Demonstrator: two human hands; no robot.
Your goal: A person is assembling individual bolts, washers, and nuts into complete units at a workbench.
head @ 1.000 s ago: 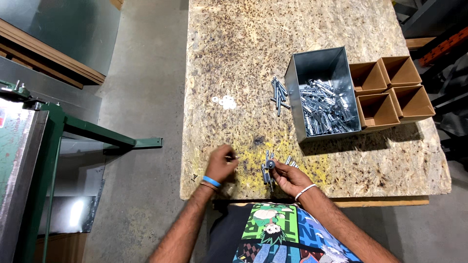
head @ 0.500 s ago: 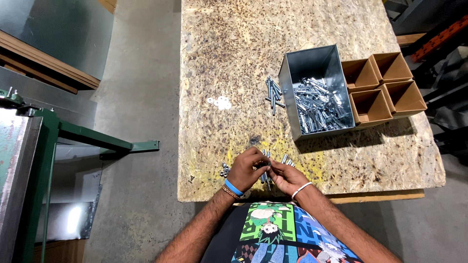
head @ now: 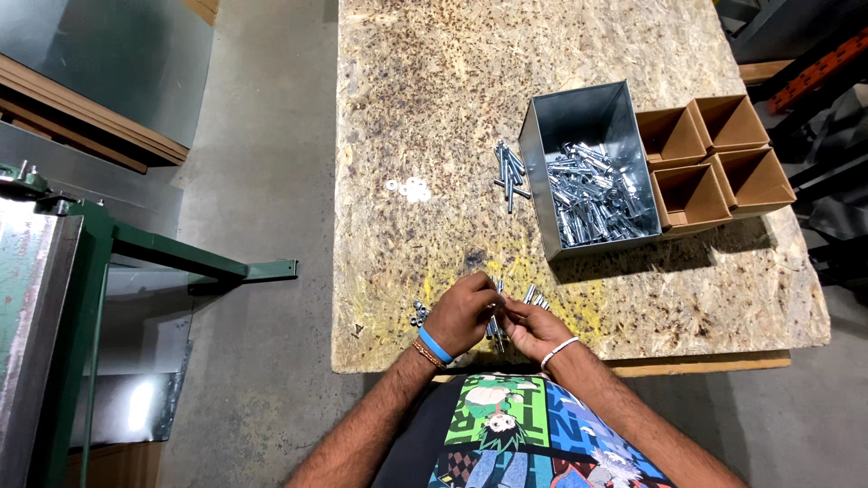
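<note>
Head view: left hand (head: 461, 314) and right hand (head: 533, 329) both pinch one bolt (head: 495, 318) at the near bench (head: 434, 108) edge. Metal bin (head: 588, 117) of bolts far right.

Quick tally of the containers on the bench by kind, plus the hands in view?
Metal bin, bolts inside: 1
Brown cardboard compartments: 4
Hands, left hand and right hand, together on a bolt: 2
Total: 7
Loose bolts and the small white washers are too many and too small to count.
</note>
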